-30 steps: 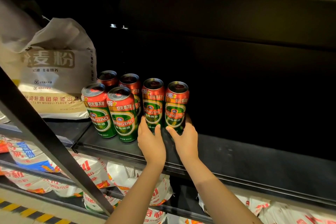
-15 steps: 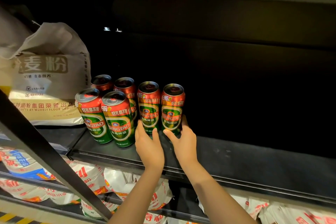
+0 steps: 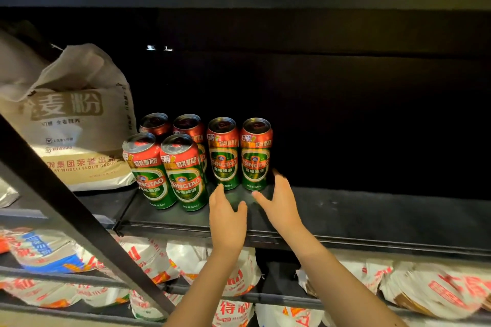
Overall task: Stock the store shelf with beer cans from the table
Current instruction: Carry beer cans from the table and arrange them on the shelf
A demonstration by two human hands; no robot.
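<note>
Several red-and-green Tsingtao beer cans stand upright on the black shelf (image 3: 345,210). Two cans (image 3: 148,170) (image 3: 186,172) are at the front left, two more (image 3: 156,122) (image 3: 190,125) stand behind them. Farther right stand two cans side by side (image 3: 223,154) (image 3: 256,154). My left hand (image 3: 227,216) hovers just in front of the fifth can, fingers relaxed and apart from it. Beside and in front of the rightmost can is my right hand (image 3: 279,200), open, holding nothing.
A large beige flour sack (image 3: 71,119) leans at the shelf's left. A dark diagonal brace (image 3: 66,207) crosses the lower left. White printed bags (image 3: 148,260) fill the lower shelf. To the right of the cans the shelf is dark and bare.
Both hands have let go of the two right cans and drawn back toward me. Those cans stay upright on the shelf.
</note>
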